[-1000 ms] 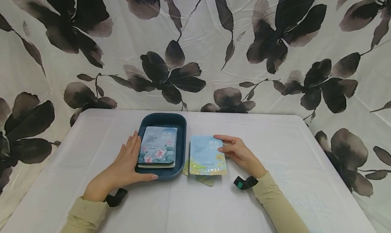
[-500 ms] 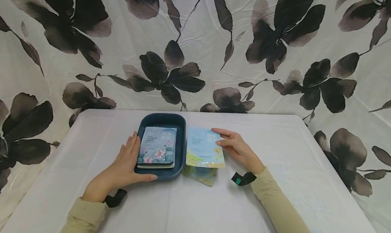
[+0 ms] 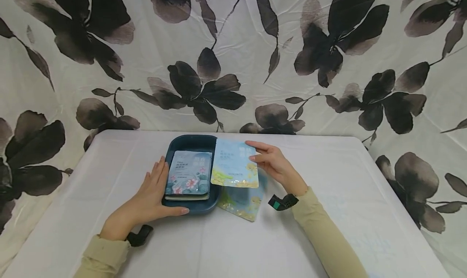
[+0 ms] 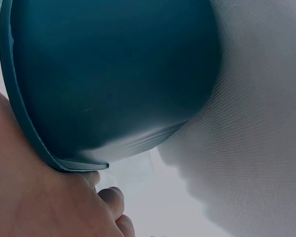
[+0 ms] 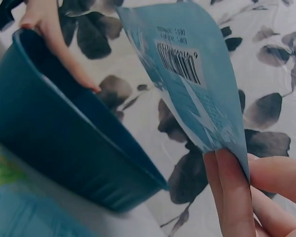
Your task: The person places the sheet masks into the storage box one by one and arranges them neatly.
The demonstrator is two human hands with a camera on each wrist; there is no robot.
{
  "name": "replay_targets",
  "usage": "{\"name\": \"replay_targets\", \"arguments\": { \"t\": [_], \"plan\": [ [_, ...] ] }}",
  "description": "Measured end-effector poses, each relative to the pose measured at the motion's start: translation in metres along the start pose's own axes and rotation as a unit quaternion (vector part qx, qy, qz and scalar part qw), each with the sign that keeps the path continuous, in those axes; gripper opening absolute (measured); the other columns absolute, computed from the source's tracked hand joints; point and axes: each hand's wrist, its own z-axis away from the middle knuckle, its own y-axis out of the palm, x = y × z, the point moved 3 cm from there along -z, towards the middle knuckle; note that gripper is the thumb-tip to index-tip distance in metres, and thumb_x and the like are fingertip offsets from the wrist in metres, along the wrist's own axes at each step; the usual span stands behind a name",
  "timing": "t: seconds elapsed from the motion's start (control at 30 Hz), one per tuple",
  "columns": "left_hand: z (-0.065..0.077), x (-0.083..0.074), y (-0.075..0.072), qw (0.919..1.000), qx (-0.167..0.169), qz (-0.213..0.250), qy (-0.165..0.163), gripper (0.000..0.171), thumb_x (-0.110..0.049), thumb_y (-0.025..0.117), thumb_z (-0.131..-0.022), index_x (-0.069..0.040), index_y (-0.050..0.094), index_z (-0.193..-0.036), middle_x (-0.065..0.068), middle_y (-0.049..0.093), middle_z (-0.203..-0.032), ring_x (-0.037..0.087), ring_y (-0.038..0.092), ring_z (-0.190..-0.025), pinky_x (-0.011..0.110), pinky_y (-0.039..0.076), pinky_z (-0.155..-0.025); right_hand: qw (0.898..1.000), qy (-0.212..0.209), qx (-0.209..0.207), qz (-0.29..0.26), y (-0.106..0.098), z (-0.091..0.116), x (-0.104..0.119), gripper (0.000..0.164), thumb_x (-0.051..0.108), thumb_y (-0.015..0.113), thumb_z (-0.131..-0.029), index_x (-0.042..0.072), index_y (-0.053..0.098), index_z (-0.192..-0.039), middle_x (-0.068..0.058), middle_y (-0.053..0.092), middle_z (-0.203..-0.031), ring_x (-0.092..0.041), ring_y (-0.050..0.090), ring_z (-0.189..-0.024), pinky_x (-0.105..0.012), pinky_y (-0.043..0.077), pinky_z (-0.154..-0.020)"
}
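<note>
My left hand (image 3: 142,201) rests along the left side of a dark teal tray (image 3: 204,207), fingers straight and thumb reaching over its near edge. In the left wrist view the palm lies against the rim of the tray (image 4: 113,64). Inside the tray is a stack of sachets, topped by a blue one with pink flowers (image 3: 187,172). My right hand (image 3: 281,168) pinches a light blue sachet with yellow flowers (image 3: 235,162) at its right edge. That sachet overlaps the tray's right rim in the head view. The right wrist view shows the held sachet's barcode side (image 5: 187,74).
Another yellow-green and blue sachet (image 3: 240,203) lies on the white table (image 3: 313,156) beside the tray's right side, partly hidden under the held one. A floral cloth (image 3: 233,59) hangs behind the table's far edge. Black bands (image 3: 138,235) are on both wrists.
My right hand has carried the pinched sachet up and left, from over the table to the tray's right rim, uncovering more of the sachet below. My left hand has stayed on the tray.
</note>
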Motion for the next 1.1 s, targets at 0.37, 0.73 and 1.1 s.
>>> {"name": "replay_targets", "arguments": {
  "t": [0.37,0.73,1.1],
  "plan": [
    [-0.001,0.002,0.001,1.0000,-0.002,0.002,0.005,0.143,-0.073,0.076,-0.067,0.006,-0.005,-0.155,0.015,-0.021,-0.162,0.040,-0.014,-0.149,0.062,-0.004,-0.116,0.999,0.008,-0.007,0.033,0.036,-0.029,0.005,0.055,-0.013,0.060,-0.089,0.002,0.053,-0.142,-0.015,0.057,-0.129,-0.019,0.064,-0.098,-0.025,0.055,-0.078],
    [-0.001,0.003,0.002,0.9999,0.004,0.007,0.006,0.142,-0.071,0.077,-0.068,0.006,-0.005,-0.155,0.013,-0.023,-0.162,0.041,-0.014,-0.149,0.063,-0.003,-0.115,0.993,0.013,-0.031,0.114,0.073,-0.059,-0.004,0.052,-0.014,0.064,-0.086,0.000,0.059,-0.136,-0.014,0.053,-0.141,-0.017,0.067,-0.088,-0.026,0.056,-0.074],
    [-0.002,-0.001,0.001,0.9999,0.012,0.010,0.002,0.142,-0.072,0.076,-0.068,0.006,-0.005,-0.155,0.012,-0.024,-0.162,0.040,-0.015,-0.148,0.064,-0.004,-0.115,0.967,0.023,-0.029,0.252,0.104,-0.075,-0.022,0.048,-0.009,0.070,-0.084,0.000,0.064,-0.130,-0.017,0.054,-0.139,-0.024,0.070,-0.091,-0.036,0.058,-0.083]
  ]
}}
